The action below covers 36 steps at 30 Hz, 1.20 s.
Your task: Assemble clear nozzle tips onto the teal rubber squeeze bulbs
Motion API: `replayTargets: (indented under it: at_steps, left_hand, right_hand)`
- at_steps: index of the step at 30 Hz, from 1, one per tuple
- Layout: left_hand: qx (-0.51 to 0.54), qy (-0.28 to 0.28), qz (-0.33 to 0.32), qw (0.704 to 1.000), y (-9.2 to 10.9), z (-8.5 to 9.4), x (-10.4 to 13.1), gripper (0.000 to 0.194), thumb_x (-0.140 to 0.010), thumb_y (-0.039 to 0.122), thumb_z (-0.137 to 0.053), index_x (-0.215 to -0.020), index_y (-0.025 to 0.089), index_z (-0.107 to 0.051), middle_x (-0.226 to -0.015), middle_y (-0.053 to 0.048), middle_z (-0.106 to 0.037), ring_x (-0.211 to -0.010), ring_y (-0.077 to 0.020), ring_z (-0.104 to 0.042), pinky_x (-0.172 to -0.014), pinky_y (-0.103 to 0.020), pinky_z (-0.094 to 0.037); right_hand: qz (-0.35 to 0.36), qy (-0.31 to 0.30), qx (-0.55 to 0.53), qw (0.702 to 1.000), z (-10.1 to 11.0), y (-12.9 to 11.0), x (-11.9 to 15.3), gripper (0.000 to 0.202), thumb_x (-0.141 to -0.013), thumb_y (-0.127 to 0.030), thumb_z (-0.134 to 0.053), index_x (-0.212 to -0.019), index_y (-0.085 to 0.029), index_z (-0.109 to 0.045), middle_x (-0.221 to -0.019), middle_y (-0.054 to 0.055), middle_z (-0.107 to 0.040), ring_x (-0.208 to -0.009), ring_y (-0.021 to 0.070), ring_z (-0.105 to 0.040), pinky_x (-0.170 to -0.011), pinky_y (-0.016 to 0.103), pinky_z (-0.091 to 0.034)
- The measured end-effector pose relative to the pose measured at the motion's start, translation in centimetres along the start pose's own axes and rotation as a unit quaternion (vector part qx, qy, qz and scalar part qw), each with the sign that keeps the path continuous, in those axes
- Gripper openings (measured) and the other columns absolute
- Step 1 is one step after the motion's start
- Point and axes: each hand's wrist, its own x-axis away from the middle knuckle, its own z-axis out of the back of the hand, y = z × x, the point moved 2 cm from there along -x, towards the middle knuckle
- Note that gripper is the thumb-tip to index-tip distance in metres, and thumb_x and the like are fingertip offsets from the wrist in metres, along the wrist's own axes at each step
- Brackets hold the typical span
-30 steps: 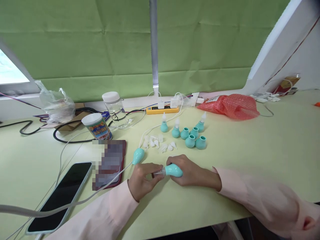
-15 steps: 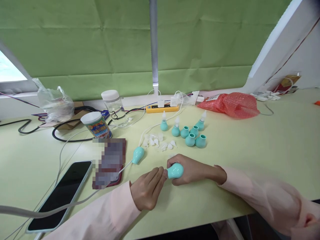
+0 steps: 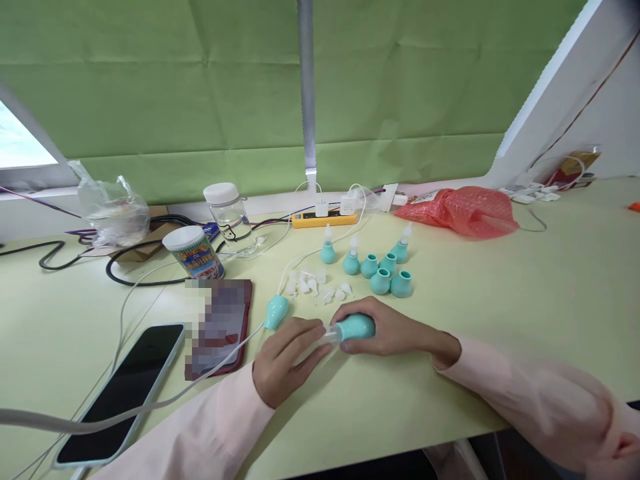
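Two hands meet over the table (image 3: 450, 287) in the head view. The right hand (image 3: 387, 327) has its grip wrapped around a teal bulb (image 3: 357, 327), held tilted on its side just above the near part of the table. The left hand (image 3: 286, 360) keeps a narrow grip, fingers pinched on the clear nozzle (image 3: 331, 335) at the bulb's left end. Just beyond the left hand, a loose teal bulb (image 3: 277, 312) lies beside a white cable (image 3: 225, 363). Farther back are small clear pieces (image 3: 313, 287) in a scattered group; to their right and behind stand four open-necked bulbs (image 3: 381, 283) and three nozzle-topped bulbs (image 3: 351, 265). A red-edged phone (image 3: 223, 327) rests left of the loose bulb.
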Motion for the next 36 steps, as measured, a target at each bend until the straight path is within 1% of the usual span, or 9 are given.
replayTargets:
  at_steps: [5, 9, 15, 20, 23, 25, 28, 32, 36]
  left_hand:
    - [-0.063, -0.043, 0.049, 0.996, -1.3, -0.2, 0.0, 0.024, -0.073, 0.01, -0.052, -0.097, 0.016, -0.053, -0.089, -0.01, -0.059, -0.082, -0.02, -0.053, -0.069, -0.035, -0.048]
    - [-0.132, -0.135, 0.017, 0.982, -2.1, -1.1, 0.6, 0.028, -0.073, 0.011, -0.051, -0.101, 0.013, -0.052, -0.101, -0.013, -0.056, -0.091, -0.0249, -0.046, -0.073, -0.04, -0.046]
    - [-0.151, -0.199, -0.008, 0.968, -1.8, -1.7, 1.0, 0.024, -0.075, 0.014, -0.046, -0.097, 0.012, -0.054, -0.099, -0.015, -0.055, -0.09, -0.0249, -0.047, -0.072, -0.042, -0.046]
    - [-0.147, -0.207, -0.004, 0.967, -1.7, -1.7, 0.7, 0.02, -0.075, 0.014, -0.045, -0.092, 0.01, -0.056, -0.092, -0.015, -0.056, -0.084, -0.0238, -0.049, -0.069, -0.041, -0.046]
    - [-0.13, -0.195, 0.009, 0.972, -1.6, -1.6, 0.7, 0.02, -0.075, 0.015, -0.047, -0.092, 0.009, -0.057, -0.086, -0.014, -0.059, -0.079, -0.0223, -0.05, -0.067, -0.039, -0.047]
    - [-0.096, -0.185, 0.032, 0.978, -1.4, -1.5, 0.6, 0.02, -0.075, 0.018, -0.049, -0.091, 0.01, -0.057, -0.08, -0.011, -0.061, -0.076, -0.0208, -0.052, -0.065, -0.037, -0.047]
    - [-0.01, -0.182, 0.132, 0.974, -1.2, -1.4, 0.4, 0.025, -0.07, 0.027, -0.057, -0.09, 0.011, -0.059, -0.073, -0.008, -0.063, -0.07, -0.0186, -0.055, -0.061, -0.032, -0.048]
    - [0.135, -0.195, 0.317, 0.918, -1.0, -1.6, 0.3, 0.031, -0.065, 0.032, -0.063, -0.091, 0.015, -0.062, -0.079, -0.006, -0.066, -0.071, -0.0172, -0.06, -0.062, -0.028, -0.05]
    - [0.243, -0.159, 0.393, 0.873, -0.9, -1.8, 0.5, 0.024, -0.07, 0.029, -0.059, -0.088, 0.015, -0.064, -0.081, -0.004, -0.068, -0.074, -0.0177, -0.062, -0.068, -0.027, -0.051]
  right_hand:
    - [-0.005, 0.18, -0.034, 0.983, 0.8, 2.3, -0.5, 0.013, -0.072, -0.027, -0.051, -0.08, -0.018, -0.046, -0.072, -0.001, -0.051, -0.068, 0.0128, -0.05, -0.062, 0.025, -0.04]
    - [0.006, 0.234, 0.038, 0.972, 1.4, 3.2, -0.7, 0.005, -0.07, -0.02, -0.043, -0.066, -0.018, -0.04, -0.062, -0.002, -0.047, -0.058, 0.011, -0.045, -0.055, 0.023, -0.035]
    - [-0.009, 0.12, 0.34, 0.933, 1.8, 2.3, -0.3, 0.021, -0.063, -0.026, -0.049, -0.05, -0.017, -0.035, -0.042, -0.003, -0.038, -0.042, 0.0086, -0.033, -0.045, 0.024, -0.02]
    - [-0.029, 0.041, 0.434, 0.899, 2.0, 2.7, 0.4, 0.025, -0.06, -0.029, -0.053, -0.047, -0.017, -0.036, -0.042, -0.002, -0.035, -0.041, 0.0089, -0.03, -0.043, 0.025, -0.014]
    - [-0.029, 0.019, 0.403, 0.915, 2.1, 2.9, 0.5, 0.021, -0.057, -0.021, -0.054, -0.045, -0.017, -0.038, -0.045, -0.001, -0.04, -0.045, 0.0095, -0.035, -0.044, 0.024, -0.019]
    - [-0.015, 0.015, 0.333, 0.943, 1.9, 2.4, 0.4, 0.019, -0.057, -0.019, -0.054, -0.045, -0.016, -0.04, -0.044, -0.002, -0.042, -0.045, 0.0087, -0.038, -0.046, 0.023, -0.026]
    - [0.002, 0.047, 0.153, 0.987, 0.7, 1.4, 0.1, 0.015, -0.064, -0.023, -0.054, -0.052, -0.016, -0.049, -0.046, -0.003, -0.05, -0.045, 0.0075, -0.044, -0.049, 0.021, -0.035]
    - [-0.007, 0.17, -0.031, 0.985, -2.1, 1.1, 0.1, 0.017, -0.068, -0.031, -0.056, -0.073, -0.015, -0.057, -0.055, -0.001, -0.057, -0.051, 0.0092, -0.051, -0.052, 0.021, -0.042]
    - [-0.022, 0.181, -0.096, 0.979, -4.0, 1.6, 0.1, 0.02, -0.071, -0.032, -0.055, -0.081, -0.015, -0.056, -0.055, -0.001, -0.056, -0.051, 0.0093, -0.05, -0.051, 0.021, -0.041]
